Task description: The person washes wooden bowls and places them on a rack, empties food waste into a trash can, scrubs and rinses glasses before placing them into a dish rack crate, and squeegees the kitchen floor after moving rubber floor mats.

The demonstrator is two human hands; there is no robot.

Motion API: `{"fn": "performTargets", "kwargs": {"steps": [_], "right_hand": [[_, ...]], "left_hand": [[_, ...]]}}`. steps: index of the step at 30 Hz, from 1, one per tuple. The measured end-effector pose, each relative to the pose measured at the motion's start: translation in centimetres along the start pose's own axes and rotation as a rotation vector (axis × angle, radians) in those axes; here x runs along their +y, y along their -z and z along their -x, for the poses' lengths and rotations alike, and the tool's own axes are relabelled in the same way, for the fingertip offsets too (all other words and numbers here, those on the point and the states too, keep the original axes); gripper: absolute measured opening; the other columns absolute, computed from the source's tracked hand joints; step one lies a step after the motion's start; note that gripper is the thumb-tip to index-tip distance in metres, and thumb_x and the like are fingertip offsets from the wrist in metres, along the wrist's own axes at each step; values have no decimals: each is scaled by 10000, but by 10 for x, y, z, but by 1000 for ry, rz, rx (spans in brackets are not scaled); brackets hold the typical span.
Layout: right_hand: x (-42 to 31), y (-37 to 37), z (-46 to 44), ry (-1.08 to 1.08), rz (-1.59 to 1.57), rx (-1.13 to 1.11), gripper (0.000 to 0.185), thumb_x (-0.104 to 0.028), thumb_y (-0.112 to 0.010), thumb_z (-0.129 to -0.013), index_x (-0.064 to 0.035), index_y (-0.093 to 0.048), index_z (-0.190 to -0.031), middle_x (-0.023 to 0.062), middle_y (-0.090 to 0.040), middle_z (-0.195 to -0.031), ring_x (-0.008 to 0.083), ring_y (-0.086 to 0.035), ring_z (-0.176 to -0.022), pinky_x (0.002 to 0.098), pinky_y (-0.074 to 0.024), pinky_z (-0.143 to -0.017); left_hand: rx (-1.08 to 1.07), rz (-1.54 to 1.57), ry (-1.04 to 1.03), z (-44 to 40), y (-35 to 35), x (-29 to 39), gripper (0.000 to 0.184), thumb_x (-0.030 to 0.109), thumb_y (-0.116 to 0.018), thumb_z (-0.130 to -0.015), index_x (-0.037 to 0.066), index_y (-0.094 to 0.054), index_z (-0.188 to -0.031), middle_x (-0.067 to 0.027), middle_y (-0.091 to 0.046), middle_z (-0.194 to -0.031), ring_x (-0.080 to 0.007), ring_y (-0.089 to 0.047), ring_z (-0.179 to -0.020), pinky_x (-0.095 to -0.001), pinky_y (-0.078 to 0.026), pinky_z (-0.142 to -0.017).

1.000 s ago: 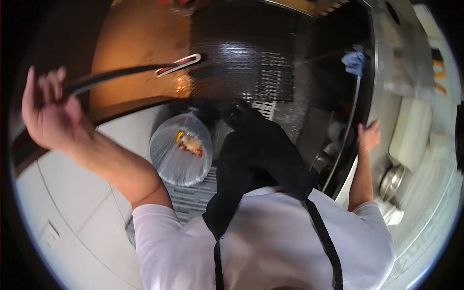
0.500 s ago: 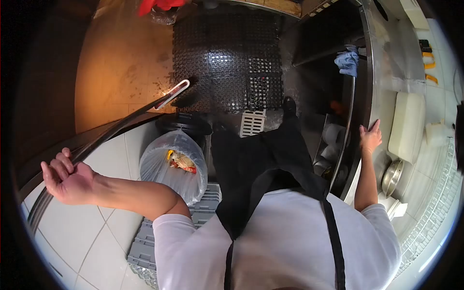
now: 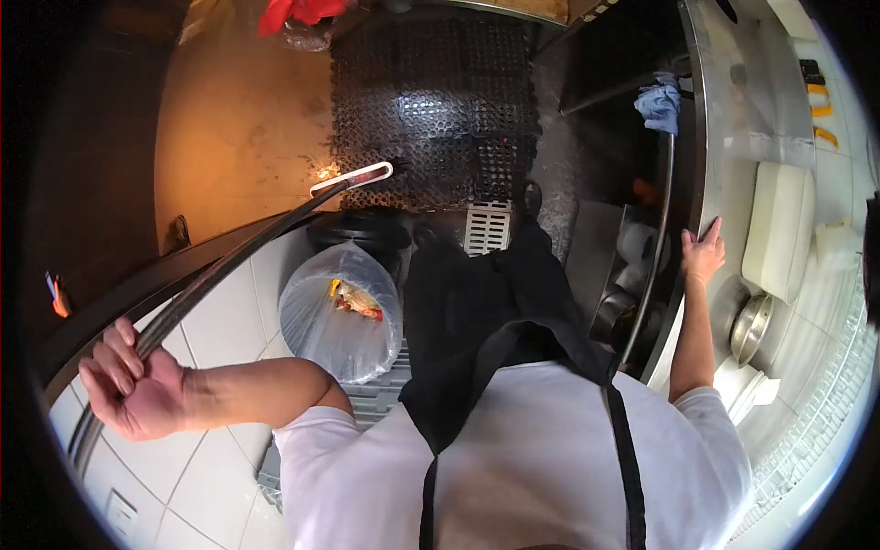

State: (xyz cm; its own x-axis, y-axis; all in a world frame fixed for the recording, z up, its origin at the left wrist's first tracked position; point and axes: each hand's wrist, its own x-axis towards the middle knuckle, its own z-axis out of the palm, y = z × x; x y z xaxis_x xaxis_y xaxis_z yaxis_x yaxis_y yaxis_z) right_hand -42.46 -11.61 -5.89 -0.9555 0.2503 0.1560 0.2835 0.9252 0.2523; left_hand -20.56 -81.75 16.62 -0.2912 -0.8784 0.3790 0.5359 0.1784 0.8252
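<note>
My left hand (image 3: 137,385), at the left, has its fingers wrapped round a long dark pole (image 3: 220,270). At the pole's far end a white-rimmed head (image 3: 374,173) rests on the floor by the edge of a black perforated mat (image 3: 431,110). My right hand (image 3: 704,254) lies on the edge of a steel counter (image 3: 724,192) with its fingers apart, holding nothing. Between the pole and my legs stands a bin lined with a clear bag (image 3: 339,339), with food scraps (image 3: 357,302) inside.
A blue cloth (image 3: 660,103) hangs on a rail under the counter. On the counter are a pale block (image 3: 777,229) and a metal bowl (image 3: 752,328). A white floor grate (image 3: 487,228) lies near my feet. Something red (image 3: 298,11) is at the top left.
My left hand has come down and closed round the pole. The white-rimmed head moved nearer, then to the right. My right hand has stayed on the counter edge.
</note>
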Motion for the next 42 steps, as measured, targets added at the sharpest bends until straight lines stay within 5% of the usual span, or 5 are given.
{"fn": "performTargets", "kwargs": {"steps": [17, 24, 34, 38, 42], "right_hand": [[9, -14, -6, 5, -18, 27, 876, -485, -739, -715, -197, -358, -1449, 154, -579, -1177, 361, -535, -1110, 532, -385, -943], [6, -13, -5, 4, -36, 50, 880, -447, -759, -710, -188, -359, -1450, 170, -578, -1173, 364, -531, -1113, 532, -372, -951], [-5, -2, -1, -15, 0, 44, 890, -433, -755, -724, -192, -324, -1465, 161, -539, -1214, 352, -501, -1141, 531, -369, -942], [-89, 12, -12, 125, -44, 418, 839, -507, -744, -745, -146, -407, -1423, 180, -491, -1307, 366, -471, -1185, 525, -361, -970], [-244, 56, -52, 559, -946, -111, 740, -379, -688, -840, -22, -390, -1414, 184, -453, -1392, 297, -450, -1271, 423, -318, -1074]], "left_hand": [[-82, 80, 67, -8, 6, -17, 375, 143, -508, -877, 159, -279, -581, 30, -213, -512, -103, -182, -483, -310, -249, -553], [60, -126, 208, 43, 6, -184, 78, -7, -601, -812, 46, -556, -776, 1, -500, -657, -75, -464, -573, -237, -354, -484], [-239, -290, 497, 82, -36, -282, 291, 179, -680, -887, 106, -508, -664, 58, -464, -634, -42, -419, -579, -226, -315, -522], [-462, -676, 492, 85, -89, -318, 374, 294, -713, -849, 6, -556, -668, -60, -586, -618, -142, -523, -591, -346, -424, -550], [-685, -846, 421, 111, -178, -332, 281, 279, -727, -791, 25, -617, -741, -208, -619, -727, -357, -643, -708, -425, -482, -620]]}}
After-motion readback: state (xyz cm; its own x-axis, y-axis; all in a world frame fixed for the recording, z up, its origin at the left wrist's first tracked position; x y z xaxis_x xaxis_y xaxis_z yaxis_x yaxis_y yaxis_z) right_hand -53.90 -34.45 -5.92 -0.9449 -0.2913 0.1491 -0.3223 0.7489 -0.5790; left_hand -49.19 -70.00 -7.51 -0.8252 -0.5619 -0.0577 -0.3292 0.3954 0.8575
